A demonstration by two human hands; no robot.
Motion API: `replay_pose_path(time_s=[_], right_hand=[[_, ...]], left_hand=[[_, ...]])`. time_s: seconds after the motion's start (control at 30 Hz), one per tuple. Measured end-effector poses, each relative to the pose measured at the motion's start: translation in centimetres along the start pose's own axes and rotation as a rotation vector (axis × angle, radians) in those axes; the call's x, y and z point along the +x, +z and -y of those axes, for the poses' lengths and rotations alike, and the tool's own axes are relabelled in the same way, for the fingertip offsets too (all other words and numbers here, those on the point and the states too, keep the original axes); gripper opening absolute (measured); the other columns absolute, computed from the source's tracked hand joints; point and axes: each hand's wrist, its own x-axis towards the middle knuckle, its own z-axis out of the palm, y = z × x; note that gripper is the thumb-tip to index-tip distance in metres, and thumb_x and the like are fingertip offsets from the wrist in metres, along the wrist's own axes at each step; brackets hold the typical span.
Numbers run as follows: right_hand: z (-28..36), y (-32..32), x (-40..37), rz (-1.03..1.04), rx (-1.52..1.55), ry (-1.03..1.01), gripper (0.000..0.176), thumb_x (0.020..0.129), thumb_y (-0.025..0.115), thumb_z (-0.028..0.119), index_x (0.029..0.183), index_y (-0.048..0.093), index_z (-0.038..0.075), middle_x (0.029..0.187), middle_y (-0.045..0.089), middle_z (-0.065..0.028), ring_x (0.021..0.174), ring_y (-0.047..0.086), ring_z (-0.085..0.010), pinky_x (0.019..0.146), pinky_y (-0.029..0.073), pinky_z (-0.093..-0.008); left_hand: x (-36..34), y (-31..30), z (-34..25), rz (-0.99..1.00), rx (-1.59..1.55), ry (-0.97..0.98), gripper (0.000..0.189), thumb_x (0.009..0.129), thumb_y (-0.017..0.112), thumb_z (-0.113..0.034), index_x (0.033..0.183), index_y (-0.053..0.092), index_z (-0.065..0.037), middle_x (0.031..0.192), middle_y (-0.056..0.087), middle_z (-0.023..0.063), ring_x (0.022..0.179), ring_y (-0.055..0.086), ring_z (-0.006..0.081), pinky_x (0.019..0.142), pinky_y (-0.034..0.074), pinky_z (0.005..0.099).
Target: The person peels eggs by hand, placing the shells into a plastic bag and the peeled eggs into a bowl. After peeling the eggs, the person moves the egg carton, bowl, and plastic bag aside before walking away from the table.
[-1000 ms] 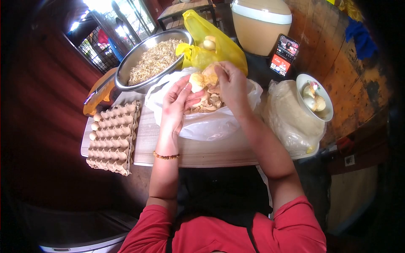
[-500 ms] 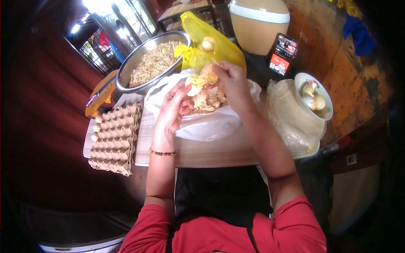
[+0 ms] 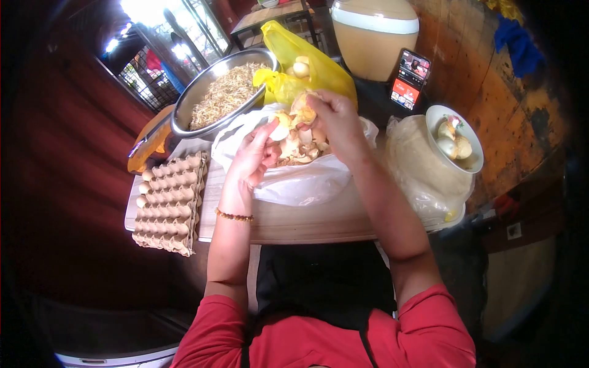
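Above a white plastic bag (image 3: 307, 187) of broken eggshells (image 3: 300, 147), my left hand (image 3: 257, 150) pinches a pale piece of egg (image 3: 280, 130) with yellow on it. My right hand (image 3: 334, 116) is closed on a yellowish piece of egg or shell (image 3: 302, 109) close to the left one's fingertips; whether the two pieces are joined I cannot tell. Just behind the hands stands a yellow plastic bag (image 3: 291, 46) with eggs (image 3: 300, 67) in it. A white bowl (image 3: 434, 111) at the right holds several peeled-looking pieces (image 3: 448, 146).
A cardboard egg tray (image 3: 169, 205) with a few eggs lies at the table's left. Behind it a steel bowl (image 3: 178, 116) holds sprouts. A clear bag (image 3: 417, 165) lies right, below an upright phone (image 3: 410, 80). A large tan container (image 3: 374, 46) stands at the back.
The view has shifted slightly. Between my hands the pieces have drawn a little apart, and the pale one in my left hand shows more of its smooth white side.
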Motion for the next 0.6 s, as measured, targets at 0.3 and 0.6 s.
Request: replay_pose_path(time_s=[0.3,0.6], right_hand=[[-0.3,-0.6,0.4,-0.073,-0.377,-0.111,0.025,0.093,0.056,0.019,0.093,0.062,-0.006,0.073,0.064,-0.0113,0.063,0.065,-0.0186,0.056,0.05,-0.03],[-2.6,0.3,-1.3,0.347,-1.089,-0.405,0.03,0.083,0.063,0.028,0.094,0.066,0.0,0.105,0.062,-0.0195,0.101,0.058,-0.0342,0.087,0.044,-0.0423]], left_hand=[[-1.4,0.1,-2.2,-0.022,-0.148,0.012,0.04,0.091,0.058,-0.042,0.11,0.056,-0.007,0.089,0.067,0.0091,0.048,0.039,0.0026,0.039,0.026,0.0142],[-2.2,1.1,-5.7,-0.103,0.463,0.236,0.035,0.085,0.07,-0.03,0.106,0.064,-0.003,0.085,0.065,0.0004,0.054,0.05,0.0016,0.046,0.03,0.0152]])
